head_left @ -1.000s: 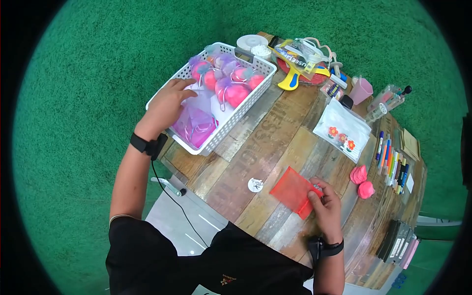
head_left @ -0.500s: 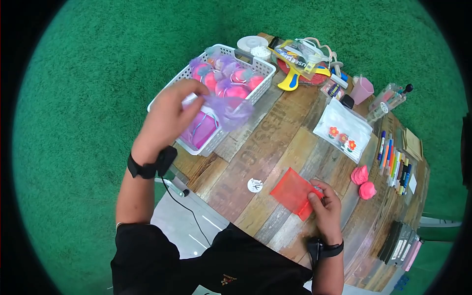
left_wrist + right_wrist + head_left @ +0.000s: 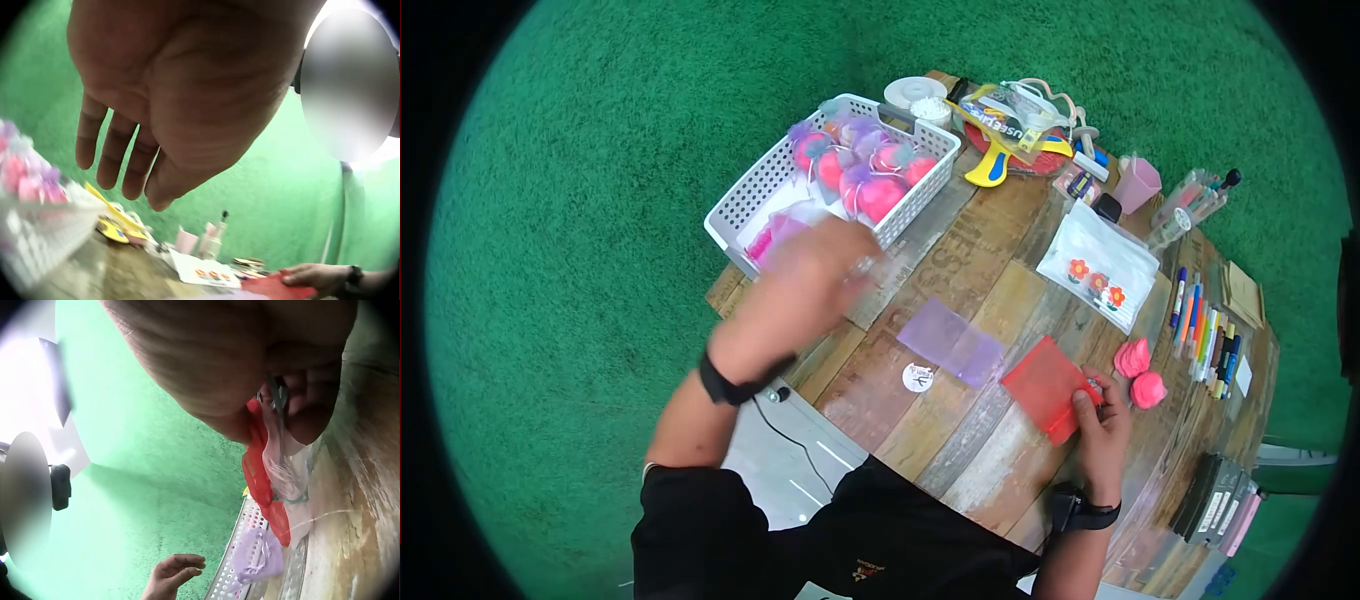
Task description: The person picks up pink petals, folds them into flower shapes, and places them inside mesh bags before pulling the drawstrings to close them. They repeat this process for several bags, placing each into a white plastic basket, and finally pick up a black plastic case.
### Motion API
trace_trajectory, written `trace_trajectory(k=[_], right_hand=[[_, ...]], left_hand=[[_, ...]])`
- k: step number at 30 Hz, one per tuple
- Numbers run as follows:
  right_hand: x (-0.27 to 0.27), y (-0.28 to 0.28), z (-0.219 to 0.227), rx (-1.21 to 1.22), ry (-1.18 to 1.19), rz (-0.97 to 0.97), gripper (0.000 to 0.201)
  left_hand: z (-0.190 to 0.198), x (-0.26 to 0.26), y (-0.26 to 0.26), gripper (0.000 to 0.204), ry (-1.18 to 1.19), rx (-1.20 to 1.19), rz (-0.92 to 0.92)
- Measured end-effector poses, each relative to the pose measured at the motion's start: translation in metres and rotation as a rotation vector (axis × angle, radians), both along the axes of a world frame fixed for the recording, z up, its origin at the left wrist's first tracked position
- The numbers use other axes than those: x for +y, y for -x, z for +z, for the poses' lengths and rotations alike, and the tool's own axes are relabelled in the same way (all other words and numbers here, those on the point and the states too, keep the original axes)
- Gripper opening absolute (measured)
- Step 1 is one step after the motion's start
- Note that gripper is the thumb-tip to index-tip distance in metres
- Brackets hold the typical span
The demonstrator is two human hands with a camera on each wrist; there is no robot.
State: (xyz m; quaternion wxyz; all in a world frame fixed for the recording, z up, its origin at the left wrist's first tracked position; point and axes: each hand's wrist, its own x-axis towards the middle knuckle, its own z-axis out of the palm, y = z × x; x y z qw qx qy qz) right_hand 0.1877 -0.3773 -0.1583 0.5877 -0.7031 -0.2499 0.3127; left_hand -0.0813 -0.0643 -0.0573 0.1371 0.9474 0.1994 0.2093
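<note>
My left hand (image 3: 825, 270), blurred in the head view, is over the near corner of the white basket (image 3: 910, 215). In the left wrist view its fingers (image 3: 112, 150) are loosely extended with nothing between them. A sheer purple bag (image 3: 950, 343) is spread flat in the head view, between the basket and my right hand. My right hand (image 3: 1105, 435) pinches a sheer red bag (image 3: 1045, 390) by one edge above the table. In the right wrist view, clear plastic (image 3: 284, 469) hangs beside the red bag, and a small grey shiny thing (image 3: 279, 397) shows between the fingers; I cannot tell what it is.
Purple bags with pink balls (image 3: 880, 195) fill the basket's far end. Near the middle lies a round white sticker (image 3: 918, 378). To the right are a flowered white pouch (image 3: 1098, 265), pink pieces (image 3: 1145, 390), pens (image 3: 1198, 330) and a pink cup (image 3: 1138, 185).
My left hand took a purple bag out of the basket, carried it right and let it go. That hand now stands nearer my body. My right hand moved slightly right with the red bag.
</note>
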Motion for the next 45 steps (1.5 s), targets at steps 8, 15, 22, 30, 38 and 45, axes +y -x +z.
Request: trace_trajectory(k=[8, 15, 22, 30, 38, 45], right_hand=[[0.002, 0.004, 0.007, -0.004, -0.023, 0.003, 0.039], [0.008, 0.005, 0.001, -0.132, 0.174, 0.011, 0.044], [0.021, 0.034, 0.066, -0.953, 0.097, 0.02, 0.052], [0.022, 0.045, 0.079, -0.416, -0.209, 0.11, 0.055], [-0.005, 0.022, 0.053, -0.412, -0.151, 0.059, 0.032], [-0.005, 0.025, 0.049, -0.919, -0.075, -0.069, 0.028]], left_hand=[[0.006, 0.083, 0.057, 0.037, -0.052, 0.475, 0.427], [-0.014, 0.092, 0.049, 0.017, -0.181, 0.38, 0.487], [0.027, -0.02, -0.027, 0.013, 0.219, -0.134, 0.26], [-0.011, -0.116, -0.107, 0.019, 0.602, -0.274, -0.338], [-0.003, -0.147, -0.124, 0.021, 0.661, -0.104, -0.369], [-0.015, -0.155, -0.129, 0.027, 0.024, 0.042, -0.3]])
